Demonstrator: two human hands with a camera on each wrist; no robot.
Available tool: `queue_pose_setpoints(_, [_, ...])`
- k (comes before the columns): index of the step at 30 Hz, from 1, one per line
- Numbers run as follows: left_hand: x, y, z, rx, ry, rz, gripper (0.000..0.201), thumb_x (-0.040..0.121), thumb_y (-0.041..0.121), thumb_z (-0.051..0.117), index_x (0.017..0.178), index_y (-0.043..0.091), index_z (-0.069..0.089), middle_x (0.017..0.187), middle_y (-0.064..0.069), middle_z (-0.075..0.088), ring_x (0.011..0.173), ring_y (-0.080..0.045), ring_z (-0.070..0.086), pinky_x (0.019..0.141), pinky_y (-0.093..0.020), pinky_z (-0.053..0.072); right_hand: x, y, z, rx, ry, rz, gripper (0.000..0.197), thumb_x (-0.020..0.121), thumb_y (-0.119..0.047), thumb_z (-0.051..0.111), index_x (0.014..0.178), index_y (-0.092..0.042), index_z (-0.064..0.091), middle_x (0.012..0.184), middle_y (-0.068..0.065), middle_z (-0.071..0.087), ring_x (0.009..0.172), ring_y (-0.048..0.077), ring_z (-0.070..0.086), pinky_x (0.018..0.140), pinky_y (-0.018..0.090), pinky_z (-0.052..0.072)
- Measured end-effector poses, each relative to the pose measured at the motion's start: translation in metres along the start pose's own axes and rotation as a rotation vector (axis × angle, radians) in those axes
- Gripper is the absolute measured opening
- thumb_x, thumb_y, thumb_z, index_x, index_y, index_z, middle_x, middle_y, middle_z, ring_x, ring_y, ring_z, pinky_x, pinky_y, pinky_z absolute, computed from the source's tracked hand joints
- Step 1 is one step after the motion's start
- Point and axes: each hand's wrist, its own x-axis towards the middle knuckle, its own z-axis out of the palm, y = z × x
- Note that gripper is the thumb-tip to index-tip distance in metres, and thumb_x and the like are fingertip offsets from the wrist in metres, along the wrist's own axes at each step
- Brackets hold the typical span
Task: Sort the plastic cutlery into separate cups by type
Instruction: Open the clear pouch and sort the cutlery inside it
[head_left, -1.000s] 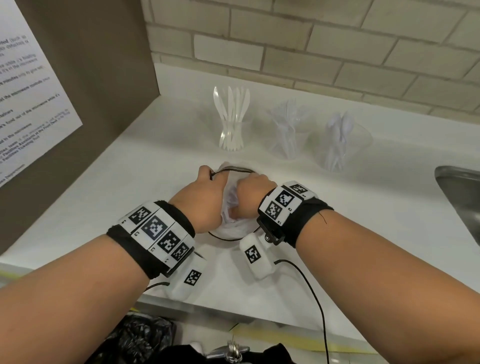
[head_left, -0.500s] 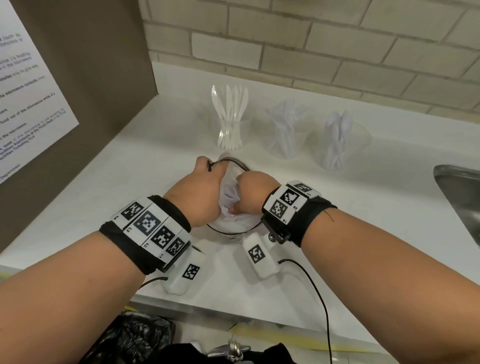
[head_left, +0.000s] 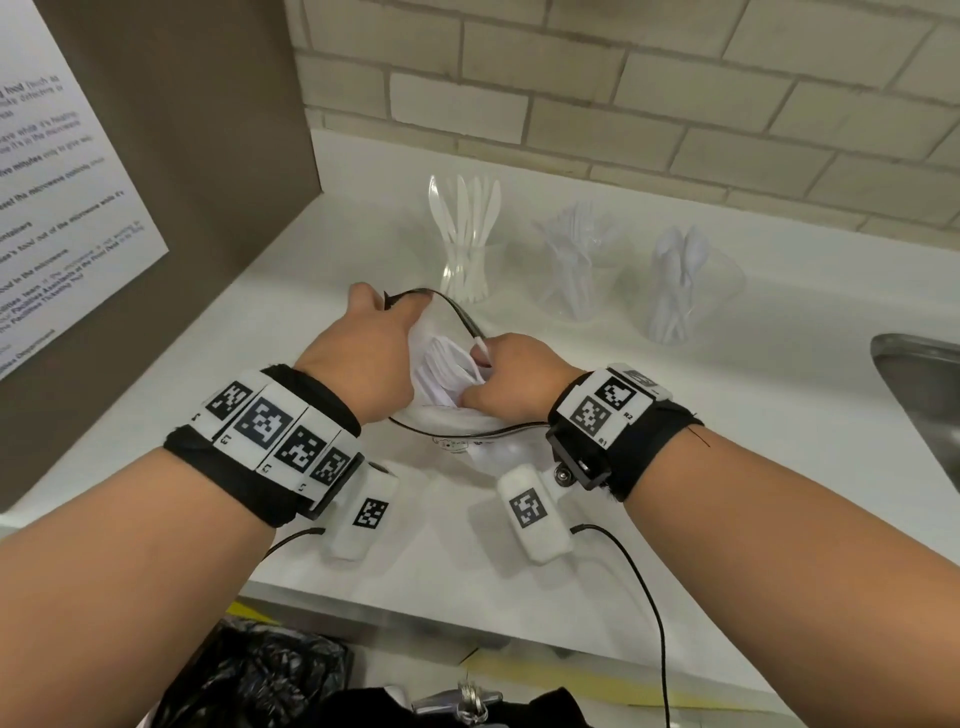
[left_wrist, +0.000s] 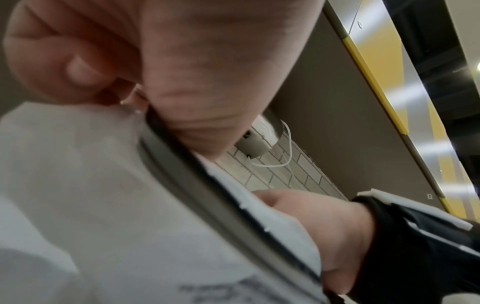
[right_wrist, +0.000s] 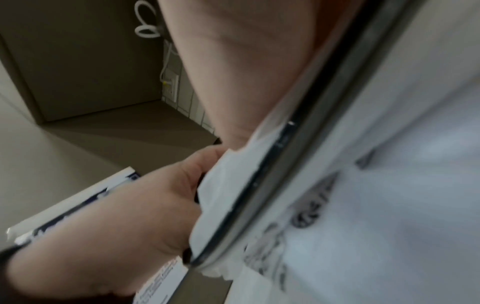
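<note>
Counter edge: white counter (head_left: 727, 467), wrist cables trailing over it.
Bag: clear zip bag (head_left: 467, 447) with a dark rim, holding white cutlery (head_left: 447, 369), lies near the front.
Left hand (head_left: 358, 358): fingers curled round the bag's far rim, pulling the mouth wide.
Right hand (head_left: 514, 379): pinching the near rim, knuckles hiding part of the cutlery.
Behind: knife cup (head_left: 465, 270), fork cup (head_left: 576, 280), spoon cup (head_left: 680, 291) in a row.
Right: steel sink (head_left: 924, 384).
Left: brown panel with notice (head_left: 62, 218).

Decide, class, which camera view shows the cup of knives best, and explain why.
The head view is best: the cup of knives stands upright at the back of the counter, leftmost of three, its white blades fanned out in plain sight. Neither wrist view shows it; both are filled by blurred hands and the dark-rimmed plastic bag.
</note>
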Motion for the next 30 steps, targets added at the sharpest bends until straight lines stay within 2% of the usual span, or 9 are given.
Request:
queue_pose_setpoints(2, [0.0,0.0,-0.002,0.015,0.006,-0.007,0.087,0.078,0.005,0.057,0.149,0.038,0.018,0.142,-0.009,0.022,0.071,-0.025,0.057,0.063,-0.028,0.044,-0.003,0.001,-0.001,0.102,0.027,-0.018,0.027,0.08,-0.027,0.067,0.083,-0.002,0.056,0.078,0.01,0.056,0.074,0.024,0.055,0.065,0.031,0.04])
queue_pose_setpoints(4, [0.001,-0.001,-0.006,0.017,-0.006,-0.01,0.086,0.079,0.004,0.055,0.148,0.04,0.018,0.144,-0.009,0.021,0.073,-0.025,0.058,0.06,-0.026,0.042,-0.004,0.002,-0.001,0.165,0.042,-0.043,0.025,0.08,-0.022,0.067,0.093,-0.003,0.06,0.088,0.011,0.063,0.083,0.025,0.059,0.073,0.033,0.047])
queue_pose_setpoints(7, [0.005,-0.005,-0.013,-0.028,0.007,-0.041,0.079,0.083,0.003,0.048,0.148,0.039,0.023,0.144,-0.009,0.027,0.094,-0.03,0.059,0.073,-0.029,0.046,-0.005,0.003,0.003,0.222,0.086,-0.061,0.027,0.08,-0.018,0.066,0.104,-0.009,0.059,0.102,0.011,0.065,0.094,0.026,0.061,0.085,0.037,0.051])
queue_pose_setpoints(13, [0.004,0.002,-0.013,-0.164,0.046,0.099,0.069,0.085,0.009,0.051,0.148,0.027,0.029,0.141,-0.01,0.037,0.114,-0.031,0.053,0.087,-0.027,0.042,-0.008,-0.003,0.006,0.348,0.157,-0.014,0.019,0.078,-0.025,0.069,0.075,-0.012,0.056,0.071,0.0,0.057,0.064,0.015,0.052,0.059,0.025,0.04])
queue_pose_setpoints(16, [0.002,0.003,-0.015,-0.178,0.013,0.147,0.068,0.085,0.016,0.058,0.147,0.023,0.032,0.134,-0.013,0.044,0.115,-0.031,0.052,0.088,-0.027,0.041,-0.01,-0.007,0.003,0.289,0.162,-0.038,0.023,0.079,-0.028,0.067,0.085,-0.007,0.061,0.08,0.007,0.064,0.072,0.021,0.058,0.066,0.031,0.046])
queue_pose_setpoints(20, [0.007,-0.003,-0.019,-0.105,0.063,0.032,0.06,0.085,0.006,0.051,0.143,0.018,0.039,0.128,-0.016,0.054,0.108,-0.032,0.057,0.077,-0.029,0.042,-0.011,-0.003,-0.002,0.207,0.121,-0.021,0.032,0.08,-0.024,0.066,0.06,-0.012,0.045,0.059,0.001,0.046,0.055,0.017,0.042,0.051,0.02,0.032])
queue_pose_setpoints(23, [0.008,-0.005,-0.016,-0.116,0.077,-0.074,0.061,0.088,0.007,0.046,0.146,0.022,0.036,0.135,-0.014,0.052,0.114,-0.033,0.055,0.086,-0.035,0.045,-0.012,-0.006,-0.005,0.198,0.102,-0.039,0.041,0.081,-0.023,0.067,0.054,-0.017,0.037,0.054,-0.003,0.039,0.051,0.013,0.036,0.048,0.018,0.028])
queue_pose_setpoints(28, [0.011,-0.008,-0.015,-0.189,0.123,-0.142,0.052,0.087,0.003,0.042,0.136,0.016,0.048,0.13,-0.013,0.058,0.115,-0.034,0.055,0.084,-0.032,0.039,-0.016,-0.004,-0.002,0.266,0.114,-0.096,0.013,0.08,-0.013,0.065,0.075,-0.003,0.06,0.073,0.013,0.061,0.07,0.027,0.055,0.064,0.028,0.04])
queue_pose_setpoints(30, [0.012,-0.009,-0.017,-0.279,0.128,-0.178,0.05,0.086,-0.001,0.041,0.133,0.013,0.052,0.125,-0.014,0.06,0.111,-0.034,0.056,0.084,-0.031,0.041,-0.017,-0.003,-0.003,0.288,0.118,-0.119,0.009,0.079,-0.01,0.064,0.085,-0.003,0.064,0.081,0.013,0.066,0.076,0.026,0.058,0.066,0.025,0.042])
